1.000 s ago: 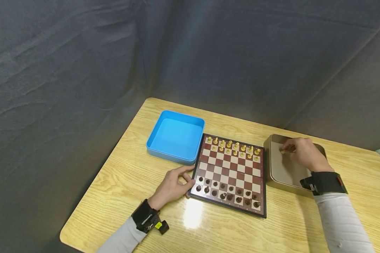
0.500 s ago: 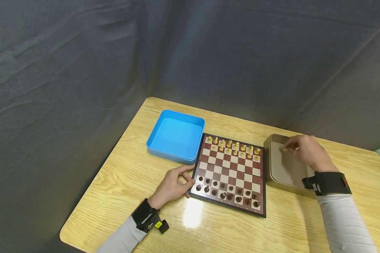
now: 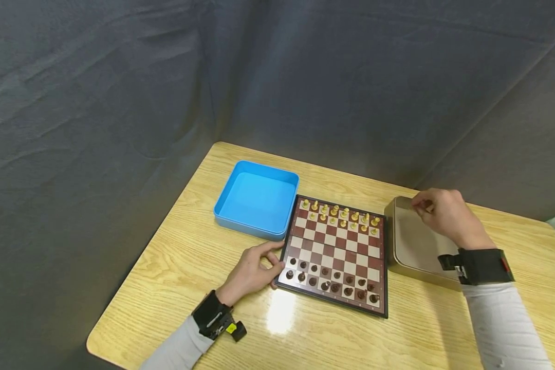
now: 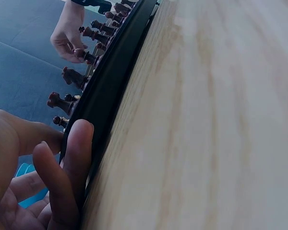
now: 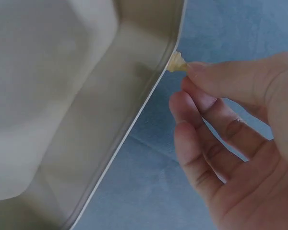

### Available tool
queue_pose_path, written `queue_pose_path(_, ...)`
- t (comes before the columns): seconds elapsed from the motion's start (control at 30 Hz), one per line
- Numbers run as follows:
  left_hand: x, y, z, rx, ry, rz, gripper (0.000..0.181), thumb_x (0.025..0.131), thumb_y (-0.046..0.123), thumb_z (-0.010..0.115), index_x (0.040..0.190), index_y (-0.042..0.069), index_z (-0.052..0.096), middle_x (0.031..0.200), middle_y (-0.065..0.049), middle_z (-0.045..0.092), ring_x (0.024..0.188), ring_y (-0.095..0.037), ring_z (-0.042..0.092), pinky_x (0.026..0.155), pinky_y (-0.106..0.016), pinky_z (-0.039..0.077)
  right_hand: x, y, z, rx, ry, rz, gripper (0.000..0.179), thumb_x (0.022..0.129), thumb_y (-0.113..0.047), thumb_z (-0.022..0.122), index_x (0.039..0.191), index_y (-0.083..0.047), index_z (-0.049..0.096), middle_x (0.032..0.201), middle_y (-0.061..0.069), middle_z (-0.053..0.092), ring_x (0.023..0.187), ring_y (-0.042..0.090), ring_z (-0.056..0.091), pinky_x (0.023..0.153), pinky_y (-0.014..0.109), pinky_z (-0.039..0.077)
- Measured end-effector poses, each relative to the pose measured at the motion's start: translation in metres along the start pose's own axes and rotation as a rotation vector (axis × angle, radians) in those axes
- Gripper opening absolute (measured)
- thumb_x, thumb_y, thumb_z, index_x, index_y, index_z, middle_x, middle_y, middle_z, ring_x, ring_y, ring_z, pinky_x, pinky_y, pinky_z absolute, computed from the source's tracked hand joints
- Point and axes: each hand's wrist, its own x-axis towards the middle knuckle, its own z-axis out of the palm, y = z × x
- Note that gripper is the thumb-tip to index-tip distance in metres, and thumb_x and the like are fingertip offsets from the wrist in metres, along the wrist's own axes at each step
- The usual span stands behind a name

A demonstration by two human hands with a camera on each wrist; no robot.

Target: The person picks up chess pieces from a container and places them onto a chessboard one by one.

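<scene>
My left hand grips the near-left corner of the chessboard, its fingertips against the black edge; the left wrist view shows them close up. Dark brown chess pieces stand in two rows on the near side, and pale yellow ones in two rows on the far side. Over the gold metal tin on the right is my right hand. Between thumb and forefinger it pinches a pale yellow chess piece, seen by the tin's rim in the right wrist view. Its top is hidden by the fingertips.
A blue square tray stands at the board's far-left corner. The wooden table ends at a dark grey cloth at the back and left. The tin stands close to the board's right edge.
The right hand has risen from inside the tin towards its far rim with the yellow chess piece. The left hand and the chessboard have stayed put.
</scene>
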Motion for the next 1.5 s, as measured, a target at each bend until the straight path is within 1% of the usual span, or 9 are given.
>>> queue_pose_path(0.2, 0.000, 0.000, 0.000, -0.002, -0.001, 0.001, 0.055, 0.095, 0.018, 0.070, 0.147, 0.008, 0.057, 0.090, 0.003, 0.072, 0.052, -0.014, 0.069, 0.040, -0.024, 0.046, 0.005, -0.016, -0.001, 0.004, 0.034, -0.047, 0.010, 0.081, 0.005, 0.077, 0.090, 0.000, 0.079, 0.080, 0.010, 0.075, 0.069, 0.023, 0.070, 0.055, 0.032, 0.053)
queue_pose_path(0.33, 0.000, -0.001, 0.000, -0.003, -0.005, 0.003, 0.055, 0.095, 0.019, 0.069, 0.148, 0.008, 0.056, 0.090, 0.003, 0.072, 0.052, -0.014, 0.070, 0.040, -0.024, 0.046, 0.009, -0.027, -0.002, 0.008, 0.034, -0.048, 0.010, 0.082, 0.004, 0.077, 0.090, -0.002, 0.079, 0.081, 0.009, 0.074, 0.071, 0.021, 0.069, 0.057, 0.033, 0.053)
queue_pose_path(0.57, 0.000, -0.002, 0.000, -0.014, -0.011, 0.001, 0.056, 0.095, 0.019, 0.069, 0.148, 0.009, 0.056, 0.090, 0.003, 0.072, 0.053, -0.014, 0.070, 0.039, -0.024, 0.046, 0.017, -0.046, -0.003, 0.018, 0.036, -0.073, 0.013, 0.082, 0.006, 0.076, 0.091, -0.003, 0.079, 0.085, 0.007, 0.075, 0.074, 0.020, 0.068, 0.061, 0.040, 0.054)
queue_pose_path(0.7, 0.001, -0.002, 0.000, -0.012, -0.012, 0.000, 0.056, 0.095, 0.019, 0.069, 0.149, 0.009, 0.055, 0.090, 0.003, 0.072, 0.052, -0.014, 0.070, 0.039, -0.024, 0.046, 0.023, -0.056, -0.003, 0.018, 0.025, -0.071, 0.013, 0.083, 0.006, 0.074, 0.092, -0.002, 0.079, 0.087, 0.007, 0.075, 0.074, 0.019, 0.067, 0.062, 0.040, 0.054)
queue_pose_path(0.83, 0.001, -0.002, 0.000, 0.019, -0.003, 0.014, 0.056, 0.095, 0.019, 0.070, 0.148, 0.008, 0.056, 0.090, 0.005, 0.073, 0.051, -0.012, 0.069, 0.039, -0.023, 0.045, 0.028, -0.067, -0.004, 0.034, 0.004, -0.062, 0.015, 0.083, 0.006, 0.073, 0.094, -0.002, 0.079, 0.088, 0.007, 0.075, 0.076, 0.019, 0.068, 0.064, 0.041, 0.054)
queue_pose_path(1.0, 0.001, -0.002, 0.000, 0.053, 0.009, 0.026, 0.055, 0.095, 0.019, 0.070, 0.147, 0.008, 0.057, 0.090, 0.006, 0.073, 0.051, -0.011, 0.067, 0.039, -0.021, 0.042, 0.036, -0.079, -0.002, 0.064, -0.006, -0.082, 0.017, 0.083, 0.006, 0.073, 0.096, -0.003, 0.079, 0.089, 0.006, 0.075, 0.080, 0.022, 0.071, 0.066, 0.042, 0.055)
queue_pose_path(1.07, 0.001, -0.002, 0.000, 0.047, 0.007, 0.024, 0.056, 0.095, 0.019, 0.070, 0.147, 0.008, 0.057, 0.090, 0.006, 0.073, 0.051, -0.011, 0.068, 0.038, -0.022, 0.042, 0.039, -0.084, -0.001, 0.067, 0.003, -0.102, 0.016, 0.084, 0.006, 0.073, 0.096, -0.003, 0.079, 0.090, 0.007, 0.075, 0.082, 0.024, 0.071, 0.067, 0.043, 0.055)
queue_pose_path(1.27, 0.000, -0.002, -0.001, 0.033, 0.004, 0.013, 0.056, 0.095, 0.019, 0.070, 0.148, 0.008, 0.056, 0.090, 0.006, 0.073, 0.052, -0.012, 0.069, 0.038, -0.022, 0.042, 0.049, -0.098, 0.005, 0.075, 0.015, -0.135, 0.014, 0.085, 0.005, 0.075, 0.096, -0.004, 0.079, 0.090, 0.006, 0.075, 0.083, 0.023, 0.072, 0.071, 0.043, 0.057)
queue_pose_path(1.5, 0.000, -0.001, -0.001, 0.019, -0.005, 0.009, 0.056, 0.095, 0.020, 0.070, 0.148, 0.008, 0.056, 0.091, 0.006, 0.073, 0.052, -0.013, 0.069, 0.037, -0.022, 0.040, 0.056, -0.111, 0.006, 0.088, 0.024, -0.163, 0.014, 0.086, 0.004, 0.074, 0.096, -0.004, 0.079, 0.090, 0.006, 0.075, 0.082, 0.022, 0.072, 0.070, 0.042, 0.056)
